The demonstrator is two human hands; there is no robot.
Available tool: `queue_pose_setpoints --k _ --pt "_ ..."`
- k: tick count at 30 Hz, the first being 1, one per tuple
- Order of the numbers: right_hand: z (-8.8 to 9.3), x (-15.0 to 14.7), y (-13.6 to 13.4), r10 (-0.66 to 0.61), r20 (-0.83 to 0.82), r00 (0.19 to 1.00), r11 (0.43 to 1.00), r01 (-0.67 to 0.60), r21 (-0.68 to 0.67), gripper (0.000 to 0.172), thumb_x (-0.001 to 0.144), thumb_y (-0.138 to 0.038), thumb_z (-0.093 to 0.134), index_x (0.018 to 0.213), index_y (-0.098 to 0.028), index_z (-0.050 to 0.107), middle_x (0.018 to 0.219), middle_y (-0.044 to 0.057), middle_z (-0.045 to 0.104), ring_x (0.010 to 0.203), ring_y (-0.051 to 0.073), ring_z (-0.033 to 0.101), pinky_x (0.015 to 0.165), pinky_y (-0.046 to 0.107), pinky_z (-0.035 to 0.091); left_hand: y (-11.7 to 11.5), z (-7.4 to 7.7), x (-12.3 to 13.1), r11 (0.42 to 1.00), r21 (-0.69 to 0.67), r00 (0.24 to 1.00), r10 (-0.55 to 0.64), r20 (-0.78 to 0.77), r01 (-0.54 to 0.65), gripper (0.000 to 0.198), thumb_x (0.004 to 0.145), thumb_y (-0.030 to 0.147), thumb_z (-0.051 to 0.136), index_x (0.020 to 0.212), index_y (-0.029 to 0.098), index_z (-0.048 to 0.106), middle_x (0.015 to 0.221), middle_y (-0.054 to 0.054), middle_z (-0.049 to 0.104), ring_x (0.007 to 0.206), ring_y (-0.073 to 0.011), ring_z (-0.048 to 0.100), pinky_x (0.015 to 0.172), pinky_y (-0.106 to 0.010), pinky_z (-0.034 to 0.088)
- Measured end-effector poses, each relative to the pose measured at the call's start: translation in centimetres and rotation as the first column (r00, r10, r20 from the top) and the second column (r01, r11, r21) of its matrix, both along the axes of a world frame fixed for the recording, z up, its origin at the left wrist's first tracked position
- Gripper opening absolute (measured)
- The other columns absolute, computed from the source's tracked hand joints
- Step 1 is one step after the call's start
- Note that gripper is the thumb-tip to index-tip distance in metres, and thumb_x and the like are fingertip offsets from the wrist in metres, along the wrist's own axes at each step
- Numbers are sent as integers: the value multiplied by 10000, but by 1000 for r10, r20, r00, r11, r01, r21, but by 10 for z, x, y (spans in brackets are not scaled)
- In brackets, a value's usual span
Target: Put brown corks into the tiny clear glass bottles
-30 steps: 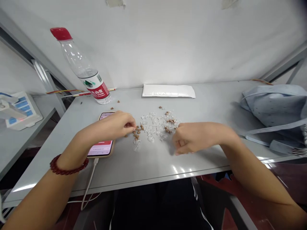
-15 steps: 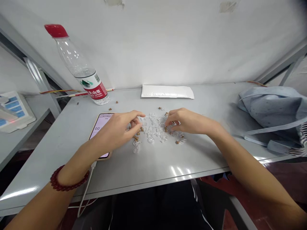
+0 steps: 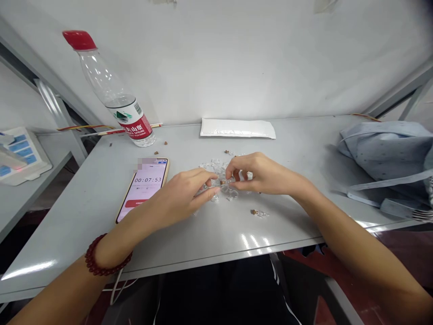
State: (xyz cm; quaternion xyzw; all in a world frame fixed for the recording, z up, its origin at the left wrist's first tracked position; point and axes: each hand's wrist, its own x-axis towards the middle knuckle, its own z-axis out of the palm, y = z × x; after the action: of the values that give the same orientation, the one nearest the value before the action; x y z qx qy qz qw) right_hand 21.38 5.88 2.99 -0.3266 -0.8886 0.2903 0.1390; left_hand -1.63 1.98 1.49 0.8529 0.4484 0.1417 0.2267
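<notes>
My right hand (image 3: 252,174) pinches a tiny clear glass bottle with a brown cork (image 3: 222,183) in its mouth, the cork end pointing left. Close to that cork is my left hand (image 3: 189,189), its thumb and index fingertips apart and nothing seen between them. Under and between both hands spreads a pile of small clear glass bottles (image 3: 214,163), partly hidden by the fingers. One more corked little bottle (image 3: 260,213) lies on the table, nearer the front edge.
A phone (image 3: 145,180) showing a timer lies at left, behind it a red-capped water bottle (image 3: 130,122). A white padded packet (image 3: 237,128) is by the wall, a light-blue fabric bag (image 3: 389,153) at right. Loose cork bits (image 3: 156,152) dot the table.
My left hand has moved right, over the pile and towards my right hand, uncovering the phone. My right hand now holds a corked bottle between them. A corked bottle lies apart near the front.
</notes>
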Motion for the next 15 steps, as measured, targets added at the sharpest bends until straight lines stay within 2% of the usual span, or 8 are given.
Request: queue_pose_setpoints --k 3,7,11,15 --pt "-5 -6 -6 61 -138 988 997 -55 49 86 840 -109 602 900 -136 658 853 20 682 692 98 583 639 227 462 -1 -2 2 999 18 999 -39 -4 39 344 1003 379 366 931 175 633 844 -31 651 747 -175 593 699 -310 432" --pt "-9 -9 -9 89 -203 975 994 -74 79 98 807 -65 617 870 -122 665 799 5 662 657 82 569 622 214 449 -4 -1 2 996 69 997 -46 -54 50 347 990 342 341 755 190 547 733 -23 591 687 -175 527 651 -321 389" --pt "-5 -5 -5 39 -134 990 996 -28 87 107 772 -57 626 834 -125 681 765 4 657 637 90 541 615 234 430 -4 7 -3 994 82 995 -60 -84 67 348 960 327 375 650 198 467 623 5 529 602 -150 466 609 -310 356" --pt "-3 5 6 -58 18 998 997 57 50 129 770 -62 605 837 -132 690 783 18 682 660 112 559 627 255 428 3 15 -22 994 91 993 68 -92 -59 316 900 340 478 619 202 527 580 20 552 558 -140 471 579 -301 343"
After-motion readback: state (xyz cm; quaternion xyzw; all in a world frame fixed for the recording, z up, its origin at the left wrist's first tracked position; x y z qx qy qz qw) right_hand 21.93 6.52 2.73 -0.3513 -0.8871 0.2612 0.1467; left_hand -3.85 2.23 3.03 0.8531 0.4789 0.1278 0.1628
